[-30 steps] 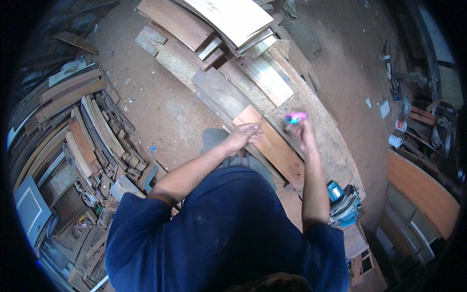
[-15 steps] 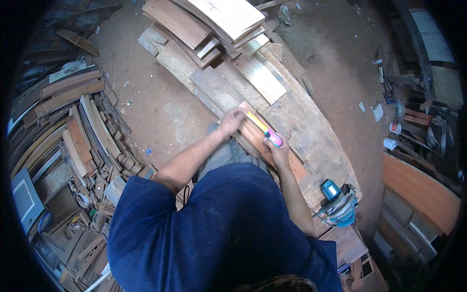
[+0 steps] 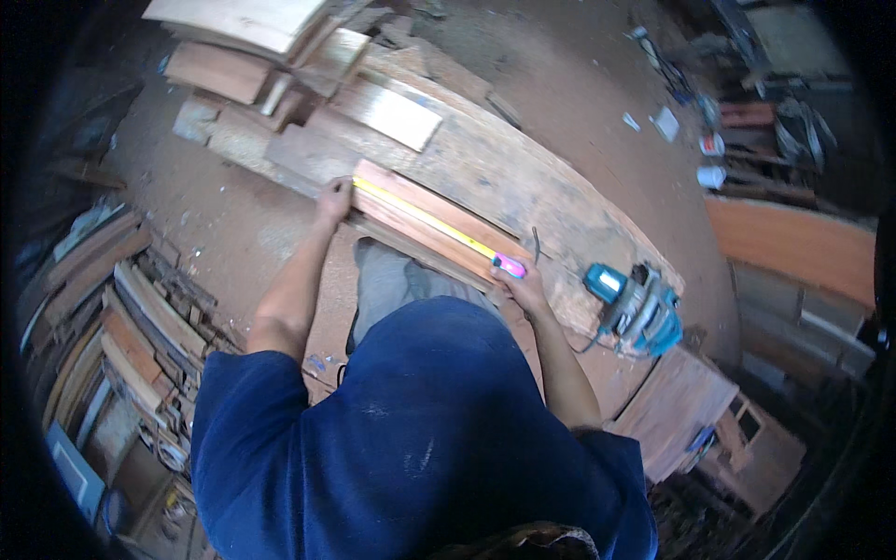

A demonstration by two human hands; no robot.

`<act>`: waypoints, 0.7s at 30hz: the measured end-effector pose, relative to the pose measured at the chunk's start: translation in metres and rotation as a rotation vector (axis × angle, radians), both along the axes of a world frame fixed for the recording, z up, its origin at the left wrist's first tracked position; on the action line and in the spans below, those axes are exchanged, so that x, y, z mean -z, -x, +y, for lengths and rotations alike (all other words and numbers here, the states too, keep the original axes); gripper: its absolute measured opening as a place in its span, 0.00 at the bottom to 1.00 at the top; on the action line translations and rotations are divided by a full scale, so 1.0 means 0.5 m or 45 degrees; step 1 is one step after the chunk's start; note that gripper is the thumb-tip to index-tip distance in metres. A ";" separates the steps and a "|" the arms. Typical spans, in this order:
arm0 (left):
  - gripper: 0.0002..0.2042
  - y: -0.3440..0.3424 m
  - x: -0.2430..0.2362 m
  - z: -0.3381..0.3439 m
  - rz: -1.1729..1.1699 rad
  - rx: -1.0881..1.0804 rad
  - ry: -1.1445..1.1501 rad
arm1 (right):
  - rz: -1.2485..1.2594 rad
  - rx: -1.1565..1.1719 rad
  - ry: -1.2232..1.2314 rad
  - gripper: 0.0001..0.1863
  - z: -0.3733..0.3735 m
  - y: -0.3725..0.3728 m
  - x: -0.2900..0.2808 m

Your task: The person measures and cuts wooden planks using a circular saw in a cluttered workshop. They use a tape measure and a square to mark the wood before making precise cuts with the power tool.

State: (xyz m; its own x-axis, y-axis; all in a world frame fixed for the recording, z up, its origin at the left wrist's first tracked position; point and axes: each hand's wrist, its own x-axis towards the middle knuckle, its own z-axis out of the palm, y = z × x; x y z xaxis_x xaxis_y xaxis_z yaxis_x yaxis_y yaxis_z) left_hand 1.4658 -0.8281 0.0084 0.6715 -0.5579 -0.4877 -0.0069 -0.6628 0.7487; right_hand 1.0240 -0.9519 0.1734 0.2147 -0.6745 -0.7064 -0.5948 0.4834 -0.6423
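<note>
A yellow tape blade [image 3: 425, 217] lies stretched along a reddish-brown wooden board [image 3: 397, 183] on the workbench. At the board's far left end, my left hand [image 3: 336, 200] is closed by the tip of the blade, its fingertips partly hidden. Wrapped in my right hand [image 3: 525, 287] is the pink tape measure case [image 3: 509, 265], held low over the board's right part. A thin dark stick [image 3: 536, 243] rises beside the right hand; whether the fingers hold it I cannot tell. A teal power saw [image 3: 639, 308] stands on the bench right of this hand.
Stacked planks [image 3: 219, 70] fill the far left end of the workbench [image 3: 523, 177], with a pale plank [image 3: 387, 110] near them. Piles of offcuts [image 3: 154, 327] lie on the floor at left. Boards [image 3: 803, 247] and white cups [image 3: 711, 177] are at right.
My left hand has moved left to the board's end, drawing out a longer stretch of yellow blade. The right hand keeps the case. The whole view has turned and shifted.
</note>
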 end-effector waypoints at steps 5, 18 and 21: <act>0.21 0.060 -0.062 -0.030 -0.657 0.143 0.008 | 0.052 0.089 0.010 0.29 -0.010 0.145 0.007; 0.09 0.540 -0.254 -0.122 -0.683 0.882 0.498 | -0.048 0.032 0.013 0.41 -0.002 0.185 -0.006; 0.09 0.595 -0.270 -0.129 -0.744 1.003 0.462 | 0.019 -0.127 0.219 0.46 0.000 0.198 -0.019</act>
State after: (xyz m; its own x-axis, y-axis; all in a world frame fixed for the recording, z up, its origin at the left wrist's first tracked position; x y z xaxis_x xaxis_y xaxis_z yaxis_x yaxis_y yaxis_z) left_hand 1.1684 -0.8926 0.1435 0.1313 -0.9881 0.0801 -0.7646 -0.0495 0.6426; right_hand 0.9248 -0.9520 0.1827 0.2769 -0.7613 -0.5863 -0.6444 0.3054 -0.7010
